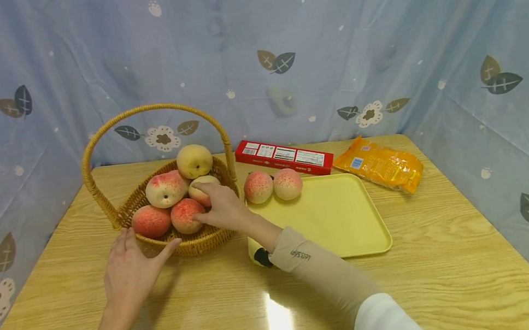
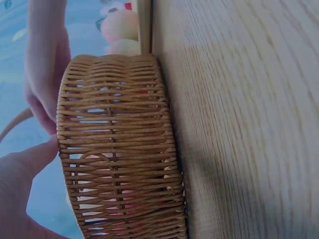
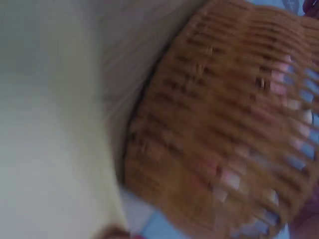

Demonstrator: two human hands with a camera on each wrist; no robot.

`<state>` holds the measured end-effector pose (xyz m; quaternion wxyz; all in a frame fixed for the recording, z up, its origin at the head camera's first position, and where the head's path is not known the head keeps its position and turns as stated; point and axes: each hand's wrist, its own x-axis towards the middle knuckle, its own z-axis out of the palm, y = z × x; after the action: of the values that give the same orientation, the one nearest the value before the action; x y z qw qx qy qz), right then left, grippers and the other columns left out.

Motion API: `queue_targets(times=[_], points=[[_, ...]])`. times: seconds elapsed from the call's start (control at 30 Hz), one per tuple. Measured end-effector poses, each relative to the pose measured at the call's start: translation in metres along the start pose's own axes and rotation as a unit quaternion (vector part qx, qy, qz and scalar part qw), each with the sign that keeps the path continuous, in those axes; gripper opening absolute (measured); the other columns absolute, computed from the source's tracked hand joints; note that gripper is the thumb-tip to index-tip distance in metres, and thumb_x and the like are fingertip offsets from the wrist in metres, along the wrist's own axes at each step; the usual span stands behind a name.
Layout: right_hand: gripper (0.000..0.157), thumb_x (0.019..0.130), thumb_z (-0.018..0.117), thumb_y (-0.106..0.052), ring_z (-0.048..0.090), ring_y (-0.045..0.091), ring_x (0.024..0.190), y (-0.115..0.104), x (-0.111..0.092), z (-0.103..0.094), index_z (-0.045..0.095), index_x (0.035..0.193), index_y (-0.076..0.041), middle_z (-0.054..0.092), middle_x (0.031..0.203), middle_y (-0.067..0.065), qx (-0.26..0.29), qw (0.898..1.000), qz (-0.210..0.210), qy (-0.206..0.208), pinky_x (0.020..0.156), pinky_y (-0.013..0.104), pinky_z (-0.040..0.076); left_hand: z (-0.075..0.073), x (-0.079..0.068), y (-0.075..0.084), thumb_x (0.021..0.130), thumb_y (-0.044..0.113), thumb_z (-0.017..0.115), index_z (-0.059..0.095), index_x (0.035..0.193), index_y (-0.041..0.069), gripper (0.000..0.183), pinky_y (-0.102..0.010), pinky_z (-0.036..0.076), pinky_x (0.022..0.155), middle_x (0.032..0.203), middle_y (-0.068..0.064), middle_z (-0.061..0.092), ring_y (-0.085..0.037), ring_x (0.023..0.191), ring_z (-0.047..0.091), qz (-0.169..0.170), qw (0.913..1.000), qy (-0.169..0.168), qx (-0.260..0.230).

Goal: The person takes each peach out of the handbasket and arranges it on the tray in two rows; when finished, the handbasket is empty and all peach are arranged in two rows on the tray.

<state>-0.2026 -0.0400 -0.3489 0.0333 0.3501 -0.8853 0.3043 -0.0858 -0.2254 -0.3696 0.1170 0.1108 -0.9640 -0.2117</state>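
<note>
A wicker basket (image 1: 207, 242) with a tall arched handle holds several peaches, some red, some pale. My right hand (image 1: 224, 207) reaches over its right front rim. Its fingers curve over a pale peach (image 1: 201, 195) and the thumb lies along the front side, beside a red peach (image 1: 185, 216). Part of the pale peach is hidden under the hand. At the front left, my left hand (image 1: 130, 267) touches the basket with fingers extended and thumb spread along the rim. The left wrist view shows that thumb (image 2: 30, 162) against the woven edge. The right wrist view is blurred.
Right of the basket lies a yellow tray (image 1: 330, 217) with two peaches (image 1: 273, 186) in its back left corner. Behind it are a red box (image 1: 283, 156) and an orange packet (image 1: 383, 164). A blue patterned curtain (image 1: 250, 51) hangs around the wooden table (image 1: 204, 315).
</note>
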Motion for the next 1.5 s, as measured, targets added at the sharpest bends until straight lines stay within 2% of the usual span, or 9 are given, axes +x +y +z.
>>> queue_targets(times=[0.2,0.37,0.53,0.77,0.9,1.07,1.17,1.33,1.5], points=[[0.056,0.081,0.081,-0.022,0.062,0.018,0.111,-0.007,0.016,0.019,0.060,0.131,-0.007,0.066,0.123,0.006,0.008,0.999,0.046,-0.007,0.091,0.029,0.050,0.001,0.000,0.000,0.082,0.069,0.060,0.030,0.139,-0.022,0.112,-0.067,0.031,0.102,0.143,-0.043,0.028,-0.055,0.133,0.028,-0.003,1.0000,-0.002,-0.001],[0.064,0.080,0.080,-0.024,0.062,0.017,0.110,-0.010,0.026,0.027,0.055,0.136,-0.006,0.064,0.122,0.006,-0.030,0.996,0.050,-0.061,0.089,0.028,0.050,0.000,0.000,-0.001,0.082,0.068,0.060,0.030,0.139,-0.023,0.112,-0.066,0.030,0.102,0.143,-0.043,0.028,-0.055,0.133,0.027,-0.002,1.0000,-0.002,-0.002],[0.067,0.077,0.081,-0.029,0.061,0.018,0.109,-0.008,0.033,0.029,0.054,0.133,-0.004,0.064,0.120,0.007,-0.084,0.993,0.035,-0.081,0.089,0.024,0.049,0.000,0.001,0.000,0.082,0.068,0.060,0.030,0.139,-0.023,0.111,-0.066,0.030,0.103,0.143,-0.043,0.029,-0.055,0.133,0.028,0.002,1.0000,0.003,-0.002],[0.064,0.080,0.078,-0.037,0.062,0.019,0.107,-0.005,0.031,0.031,0.055,0.129,-0.003,0.064,0.117,0.008,-0.162,0.983,-0.026,-0.084,0.088,0.025,0.051,-0.001,0.001,0.001,0.082,0.068,0.061,0.031,0.138,-0.023,0.111,-0.066,0.031,0.102,0.142,-0.044,0.030,-0.055,0.132,0.029,0.004,1.0000,0.007,-0.001],[0.058,0.078,0.079,-0.036,0.064,0.018,0.099,-0.004,0.029,0.030,0.059,0.122,-0.003,0.066,0.109,0.006,-0.167,0.983,-0.037,-0.073,0.082,0.024,0.052,-0.001,0.001,0.002,0.082,0.068,0.060,0.032,0.138,-0.023,0.110,-0.066,0.032,0.101,0.142,-0.043,0.030,-0.055,0.133,0.029,0.003,1.0000,0.007,0.001],[0.039,0.078,0.075,-0.037,0.063,0.013,0.079,0.001,0.024,0.022,0.062,0.104,-0.011,0.063,0.087,-0.002,-0.126,0.989,-0.027,-0.068,0.068,0.023,0.051,0.000,0.001,0.002,0.082,0.068,0.061,0.032,0.137,-0.023,0.110,-0.066,0.032,0.102,0.142,-0.043,0.031,-0.055,0.132,0.029,0.004,1.0000,0.007,0.000],[0.037,0.075,0.077,-0.038,0.061,0.012,0.074,0.005,0.019,0.013,0.062,0.098,-0.013,0.062,0.082,-0.004,-0.088,0.993,-0.005,-0.077,0.064,0.023,0.049,0.001,0.001,0.001,0.082,0.068,0.062,0.032,0.138,-0.023,0.111,-0.065,0.031,0.103,0.142,-0.043,0.031,-0.055,0.132,0.029,0.003,1.0000,0.008,-0.001],[0.064,0.066,0.085,-0.030,0.063,0.015,0.093,0.015,0.009,-0.008,0.064,0.123,-0.009,0.067,0.107,0.002,-0.018,0.996,0.047,-0.079,0.075,0.023,0.051,0.000,0.001,0.001,0.081,0.068,0.062,0.031,0.138,-0.023,0.111,-0.065,0.031,0.103,0.142,-0.043,0.031,-0.055,0.133,0.029,0.002,0.9999,0.010,-0.004],[0.077,0.064,0.085,-0.016,0.062,0.022,0.107,0.028,-0.005,-0.031,0.056,0.134,-0.005,0.064,0.122,0.009,0.099,0.992,0.075,-0.028,0.083,0.029,0.053,0.000,0.000,0.001,0.082,0.068,0.062,0.031,0.138,-0.023,0.111,-0.066,0.032,0.102,0.143,-0.043,0.030,-0.055,0.133,0.029,0.002,0.9999,0.009,-0.005]])
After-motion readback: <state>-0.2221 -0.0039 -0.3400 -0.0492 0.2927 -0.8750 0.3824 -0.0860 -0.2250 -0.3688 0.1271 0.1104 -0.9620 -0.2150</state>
